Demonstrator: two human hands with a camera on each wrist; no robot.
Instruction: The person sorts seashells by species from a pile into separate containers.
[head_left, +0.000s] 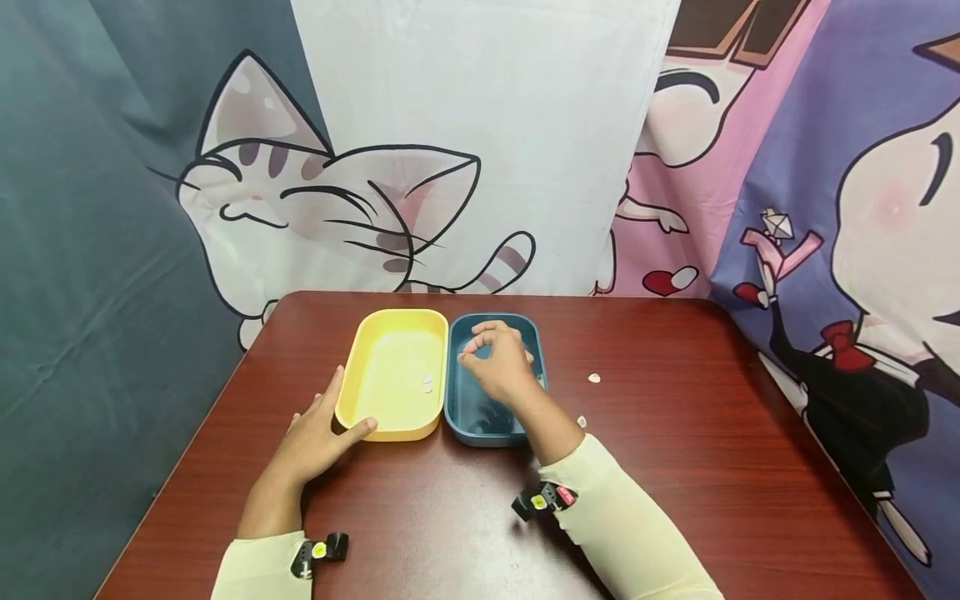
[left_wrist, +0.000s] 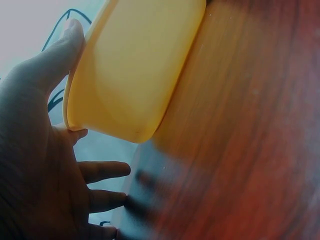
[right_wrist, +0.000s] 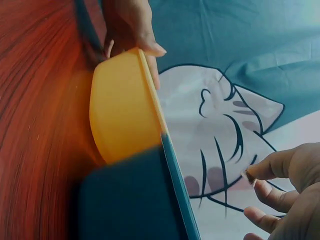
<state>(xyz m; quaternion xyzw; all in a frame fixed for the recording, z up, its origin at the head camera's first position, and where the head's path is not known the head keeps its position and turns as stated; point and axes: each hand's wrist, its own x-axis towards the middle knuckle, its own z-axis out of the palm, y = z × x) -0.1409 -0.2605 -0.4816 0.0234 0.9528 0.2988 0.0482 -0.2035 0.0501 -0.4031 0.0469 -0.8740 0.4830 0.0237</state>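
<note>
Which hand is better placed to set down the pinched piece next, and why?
Probably the right hand: it pinches the small piece above the blue container, while the left hand touches the yellow container.

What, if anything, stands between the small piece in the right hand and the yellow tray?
Only the adjoining rims of the blue tray and yellow tray lie between; the right hand pinches the small piece above their level. Nothing else visible blocks the way: the left hand is at the yellow tray's near-left corner.
</note>
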